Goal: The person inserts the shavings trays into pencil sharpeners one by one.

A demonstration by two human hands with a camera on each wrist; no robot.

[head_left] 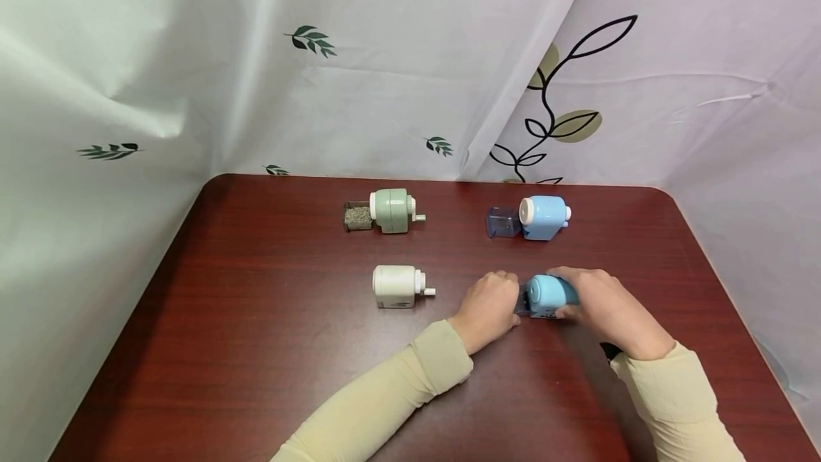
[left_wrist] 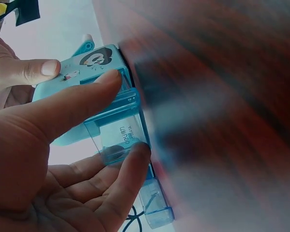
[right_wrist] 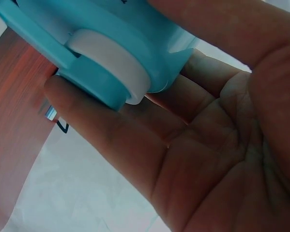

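Note:
A turquoise crank pencil sharpener is at the right front of the table, upright. My right hand grips its body, thumb on one side and fingers on the other. In the right wrist view the sharpener's crank and white ring show beside the fingers. The clear blue shavings drawer sticks partly out of the body, and my left hand pinches it between thumb and fingers. The left wrist view shows a cartoon print on the sharpener's side.
Behind stands a light blue sharpener with its drawer pulled out. A green sharpener has an open drawer of shavings. A white sharpener stands left of my hands. White patterned cloth hangs behind the table.

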